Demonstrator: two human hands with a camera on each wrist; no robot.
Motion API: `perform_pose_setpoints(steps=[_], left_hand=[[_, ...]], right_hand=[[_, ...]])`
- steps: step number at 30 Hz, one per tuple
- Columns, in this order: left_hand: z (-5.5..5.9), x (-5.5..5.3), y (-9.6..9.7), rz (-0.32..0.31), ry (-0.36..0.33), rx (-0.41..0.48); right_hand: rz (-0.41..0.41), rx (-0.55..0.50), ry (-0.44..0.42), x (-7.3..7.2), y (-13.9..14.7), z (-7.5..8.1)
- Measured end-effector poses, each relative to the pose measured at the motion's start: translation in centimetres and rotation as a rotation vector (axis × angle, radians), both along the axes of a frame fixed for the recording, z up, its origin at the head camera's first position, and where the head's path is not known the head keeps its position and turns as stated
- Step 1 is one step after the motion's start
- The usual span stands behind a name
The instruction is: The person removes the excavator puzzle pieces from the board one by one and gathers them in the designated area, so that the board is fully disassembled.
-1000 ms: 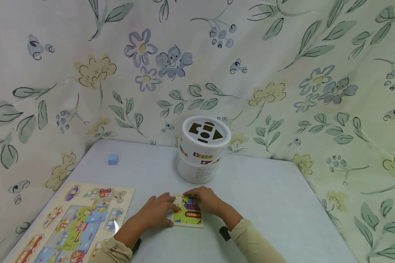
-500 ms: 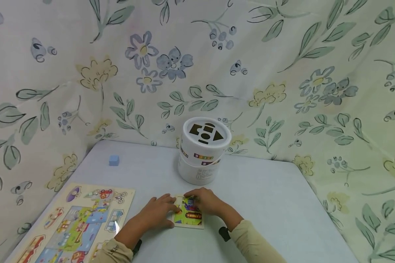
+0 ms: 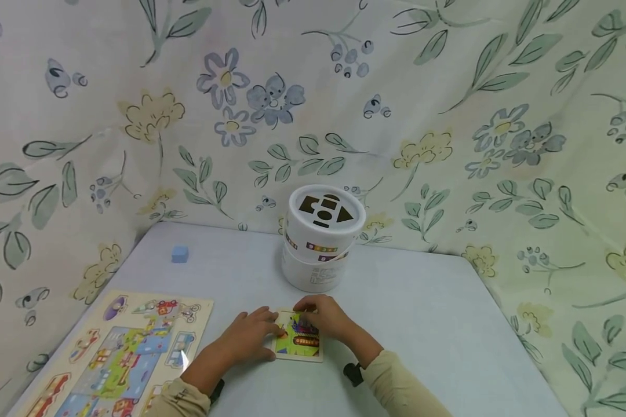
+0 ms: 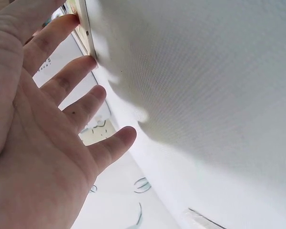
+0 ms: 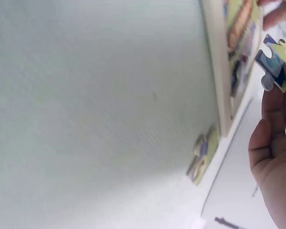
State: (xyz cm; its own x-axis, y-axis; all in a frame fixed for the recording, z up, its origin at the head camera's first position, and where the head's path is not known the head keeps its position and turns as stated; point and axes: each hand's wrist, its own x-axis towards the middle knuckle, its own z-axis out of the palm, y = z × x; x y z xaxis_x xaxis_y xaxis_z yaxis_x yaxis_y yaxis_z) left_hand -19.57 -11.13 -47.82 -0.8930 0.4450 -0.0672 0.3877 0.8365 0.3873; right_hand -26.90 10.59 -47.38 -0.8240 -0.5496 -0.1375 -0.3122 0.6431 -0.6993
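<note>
A small square jigsaw puzzle (image 3: pixel 298 345) with a digger-like vehicle on green lies in its pale wooden tray (image 5: pixel 218 71) at the middle of the table. My left hand (image 3: pixel 247 335) touches the tray's left side, its fingers spread and relaxed in the left wrist view. At the upper right of the puzzle, my right hand (image 3: pixel 327 317) pinches a jigsaw piece (image 5: pixel 273 64) between thumb and fingers, held up off the board. Another jigsaw piece (image 5: pixel 203 155) lies on the table against the tray's far end in the right wrist view.
A larger board (image 3: pixel 200 324) with vehicle pictures lies at the left. Behind the puzzle stands a white lidded bucket (image 3: pixel 313 272) with shape holes in its lid. A blue cube (image 3: pixel 179 254) sits at the back left, and a floral cloth (image 3: pixel 344 116) hangs behind the table.
My right hand has shifted slightly at the puzzle's upper right corner, its fingers repositioned there. The left hand stays at the tray's left side.
</note>
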Motion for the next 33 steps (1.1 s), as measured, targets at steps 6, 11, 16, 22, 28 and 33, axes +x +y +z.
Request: perform_pose_setpoints(steps=[6,11,16,22,28,33], left_hand=[[0.2,0.1,0.2,0.017,-0.014,0.004],[0.3,0.2,0.2,0.044,-0.026,0.002],[0.2,0.1,0.4,0.054,-0.039,0.003],[0.2,0.2,0.2,0.058,-0.059,0.008],[0.3,0.4,0.0,0.052,-0.058,0.03],[0.3,0.1,0.2,0.043,-0.036,0.019]], right_hand=[[-0.044,-0.049,0.036,-0.9,3.0,0.6],[-0.128,-0.011,0.016,-1.4,6.4,0.3],[-0.205,-0.002,-0.026,-1.2,9.1,-0.2],[-0.182,0.016,-0.055,-1.2,9.7,-1.3],[-0.185,0.03,-0.022,-1.1,9.1,-1.5],[-0.179,0.04,-0.015,-0.7,7.7,-0.7]])
